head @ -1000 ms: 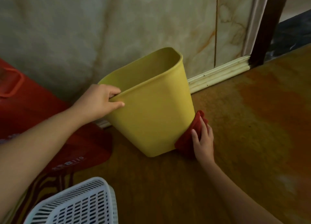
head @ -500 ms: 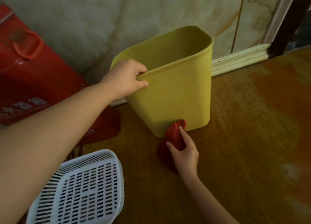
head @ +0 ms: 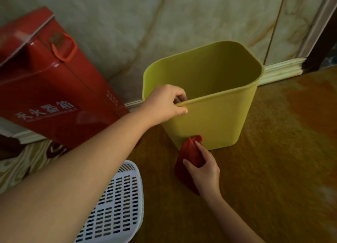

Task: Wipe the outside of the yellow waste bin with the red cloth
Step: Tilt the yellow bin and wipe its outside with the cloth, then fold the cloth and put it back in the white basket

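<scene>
The yellow waste bin [head: 215,120] stands upright on the brown floor near the wall, empty inside. My left hand [head: 166,104] grips its near rim at the left corner, fingers hooked inside and thumb on the outside. My right hand [head: 204,168] holds the crumpled red cloth [head: 189,155]. The cloth's upper tip touches the bin's near wall at its bottom left edge, and the rest of it hangs down to the floor.
A red box with a handle [head: 51,89] leans against the marble wall to the left of the bin. A white slotted basket [head: 113,210] lies on the floor below my left arm. A pale skirting board [head: 280,69] runs behind the bin.
My right hand with the cloth has moved from the bin's right bottom corner to its near-left bottom edge. The bin has been set more upright; the view has shifted left.
</scene>
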Tool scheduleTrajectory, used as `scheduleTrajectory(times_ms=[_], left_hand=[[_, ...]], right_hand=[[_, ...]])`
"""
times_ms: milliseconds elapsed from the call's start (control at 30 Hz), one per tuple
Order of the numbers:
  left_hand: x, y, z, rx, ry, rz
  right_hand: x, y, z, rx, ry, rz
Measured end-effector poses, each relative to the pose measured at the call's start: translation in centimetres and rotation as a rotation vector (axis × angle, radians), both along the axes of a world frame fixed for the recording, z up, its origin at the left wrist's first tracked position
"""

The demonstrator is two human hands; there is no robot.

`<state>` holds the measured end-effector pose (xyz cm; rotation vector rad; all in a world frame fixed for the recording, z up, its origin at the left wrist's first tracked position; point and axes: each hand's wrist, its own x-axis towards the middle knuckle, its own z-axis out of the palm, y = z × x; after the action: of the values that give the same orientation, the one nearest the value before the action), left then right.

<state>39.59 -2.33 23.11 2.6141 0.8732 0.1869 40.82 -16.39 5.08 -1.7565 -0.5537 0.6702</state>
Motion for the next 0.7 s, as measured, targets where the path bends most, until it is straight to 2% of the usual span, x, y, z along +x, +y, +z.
scheduleTrajectory(times_ms=[167,233,300,367,433,600,700], left_hand=[[-1.1,-0.6,0.3,-0.029,-0.075,-0.039],[-2.7,-1.1,0.3,0.038,-0.259,-0.021],[-5.2,-2.2,-0.9,0.089,-0.521,0.124],[-8.0,-3.8,-3.2,0.003,-0.633,0.291],[-10.2,-5.3,-5.9,-0.191,-0.578,0.397],[-12.3,-5.9,-9.8,-0.691,-0.224,0.559],[-13.0,-5.5,-10.6,-0.845,-0.198,0.550]], right_hand=[[-0.5,-0.1,0.4,-0.002,0.004,0.024],[-0.6,-0.2,0.6,-0.007,0.009,0.035],[-0.6,-0.4,0.8,-0.005,0.024,0.044],[-0.7,-0.4,1.1,0.001,0.034,0.044],[-0.9,-0.5,1.5,0.015,0.044,0.053],[-2.2,-0.9,2.6,0.065,0.037,0.182],[-2.8,-0.9,3.4,0.094,0.001,0.320]])
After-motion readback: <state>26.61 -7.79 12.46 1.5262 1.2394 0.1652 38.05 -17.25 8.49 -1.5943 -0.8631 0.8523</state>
